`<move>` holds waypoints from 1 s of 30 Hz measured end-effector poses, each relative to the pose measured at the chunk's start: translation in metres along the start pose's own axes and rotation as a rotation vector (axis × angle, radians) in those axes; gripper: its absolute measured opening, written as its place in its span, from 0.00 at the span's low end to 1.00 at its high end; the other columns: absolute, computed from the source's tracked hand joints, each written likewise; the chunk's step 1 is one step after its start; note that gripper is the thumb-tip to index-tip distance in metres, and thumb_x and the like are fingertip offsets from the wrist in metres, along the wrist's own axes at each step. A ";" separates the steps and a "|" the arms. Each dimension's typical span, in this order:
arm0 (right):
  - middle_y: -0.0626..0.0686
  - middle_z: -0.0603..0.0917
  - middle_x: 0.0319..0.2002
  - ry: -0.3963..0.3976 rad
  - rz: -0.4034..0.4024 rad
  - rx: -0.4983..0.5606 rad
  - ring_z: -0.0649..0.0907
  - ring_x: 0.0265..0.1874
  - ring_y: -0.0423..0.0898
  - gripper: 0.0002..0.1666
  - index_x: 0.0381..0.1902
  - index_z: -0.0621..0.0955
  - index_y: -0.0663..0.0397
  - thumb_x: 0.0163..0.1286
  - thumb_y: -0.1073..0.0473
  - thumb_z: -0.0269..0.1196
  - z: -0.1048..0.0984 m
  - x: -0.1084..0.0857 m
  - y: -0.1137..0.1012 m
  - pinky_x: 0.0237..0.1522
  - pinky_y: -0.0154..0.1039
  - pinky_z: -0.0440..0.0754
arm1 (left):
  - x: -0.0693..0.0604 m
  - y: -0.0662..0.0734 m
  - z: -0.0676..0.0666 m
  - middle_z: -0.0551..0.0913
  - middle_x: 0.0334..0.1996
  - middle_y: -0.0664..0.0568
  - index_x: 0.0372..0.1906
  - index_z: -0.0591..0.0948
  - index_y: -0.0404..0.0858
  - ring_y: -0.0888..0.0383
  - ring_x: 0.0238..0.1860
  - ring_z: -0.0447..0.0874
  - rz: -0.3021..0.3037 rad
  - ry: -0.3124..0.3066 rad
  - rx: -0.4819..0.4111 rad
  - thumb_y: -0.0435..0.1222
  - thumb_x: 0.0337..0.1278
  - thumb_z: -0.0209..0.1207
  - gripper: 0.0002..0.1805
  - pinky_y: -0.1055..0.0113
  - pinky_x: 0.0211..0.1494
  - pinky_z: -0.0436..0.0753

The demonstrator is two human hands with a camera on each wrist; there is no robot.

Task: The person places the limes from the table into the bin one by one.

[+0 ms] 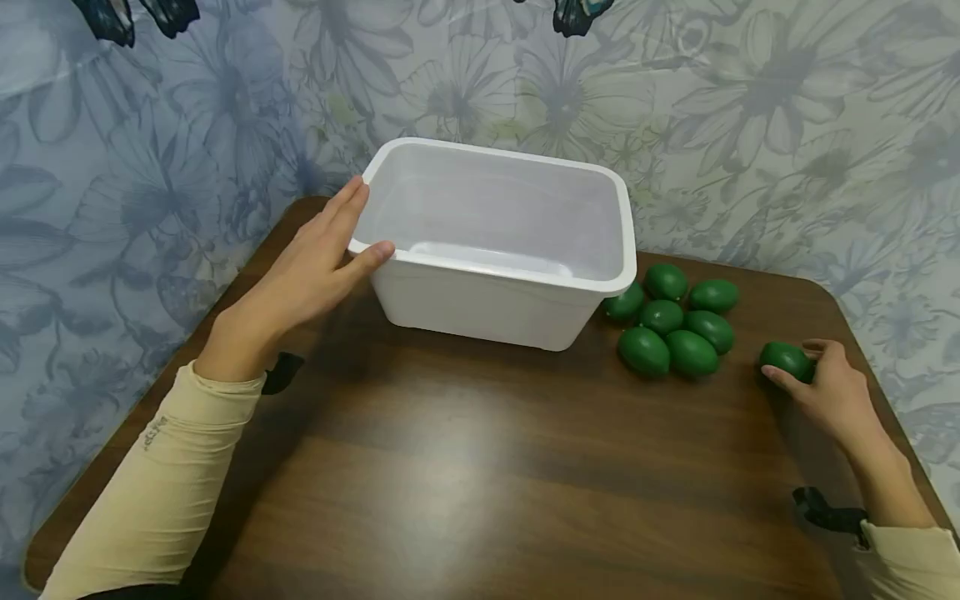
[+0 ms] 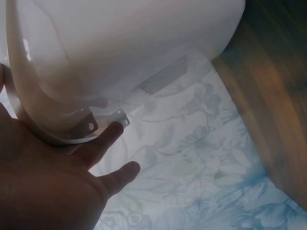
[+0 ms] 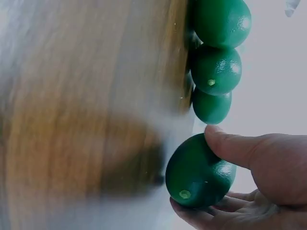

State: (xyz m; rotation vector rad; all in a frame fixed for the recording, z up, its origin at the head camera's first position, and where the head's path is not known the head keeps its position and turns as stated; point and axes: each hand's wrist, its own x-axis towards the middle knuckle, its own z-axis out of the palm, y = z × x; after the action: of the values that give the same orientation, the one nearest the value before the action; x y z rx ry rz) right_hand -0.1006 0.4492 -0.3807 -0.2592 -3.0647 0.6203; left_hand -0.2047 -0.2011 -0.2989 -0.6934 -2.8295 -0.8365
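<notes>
A deep white bin (image 1: 487, 304) stands at the back middle of the brown table. My left hand (image 1: 311, 267) lies against its left end, fingers extended along the rim and thumb over the front corner; in the left wrist view the hand (image 2: 53, 177) touches the bin wall (image 2: 144, 38). At the right, my right hand (image 1: 836, 392) pinches a green avocado-like fruit (image 1: 786, 361) between thumb and fingers. The right wrist view shows the same fruit (image 3: 199, 172) between thumb and fingers of the hand (image 3: 268, 177). Several like fruits (image 1: 692, 353) lie grouped between bin and right hand.
The table (image 1: 450, 467) has rounded corners and meets a flower-patterned wall covering (image 1: 780, 92) behind. Dark objects (image 1: 573, 17) hang at the top edge of the head view. The fruit group sits close against the bin's right end.
</notes>
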 end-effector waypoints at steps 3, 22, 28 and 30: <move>0.88 0.70 0.60 0.062 -0.004 0.020 0.77 0.45 0.82 0.50 0.73 0.56 0.85 0.80 0.45 0.61 0.000 -0.005 -0.005 0.37 0.67 0.79 | 0.002 0.000 -0.001 0.39 0.87 0.53 0.87 0.43 0.45 0.34 0.84 0.47 -0.001 -0.007 -0.002 0.65 0.77 0.47 0.49 0.31 0.80 0.52; 0.66 0.83 0.59 0.375 -0.160 0.258 0.74 0.40 0.12 0.35 0.67 0.79 0.58 0.67 0.49 0.76 -0.014 -0.011 -0.083 0.39 0.11 0.71 | -0.001 -0.002 -0.001 0.36 0.87 0.60 0.87 0.41 0.49 0.40 0.86 0.44 -0.025 -0.036 -0.008 0.66 0.77 0.46 0.49 0.31 0.79 0.54; 0.60 0.87 0.53 0.396 -0.273 0.278 0.77 0.44 0.16 0.32 0.63 0.83 0.58 0.64 0.53 0.78 -0.017 -0.006 -0.119 0.44 0.11 0.73 | -0.002 -0.002 -0.002 0.35 0.87 0.61 0.87 0.41 0.50 0.41 0.86 0.43 -0.028 -0.029 -0.021 0.65 0.77 0.47 0.49 0.31 0.80 0.54; 0.60 0.87 0.52 0.400 -0.283 0.281 0.78 0.43 0.17 0.31 0.62 0.83 0.57 0.64 0.53 0.78 -0.019 -0.006 -0.131 0.44 0.12 0.73 | -0.001 -0.003 -0.002 0.35 0.87 0.61 0.87 0.41 0.50 0.41 0.86 0.43 -0.029 -0.031 -0.023 0.65 0.77 0.47 0.49 0.31 0.80 0.54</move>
State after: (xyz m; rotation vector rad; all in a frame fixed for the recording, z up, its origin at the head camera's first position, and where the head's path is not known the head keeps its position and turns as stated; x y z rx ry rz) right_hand -0.1150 0.3366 -0.3124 0.0507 -2.5314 0.8475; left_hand -0.2047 -0.2048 -0.2986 -0.6761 -2.8679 -0.8714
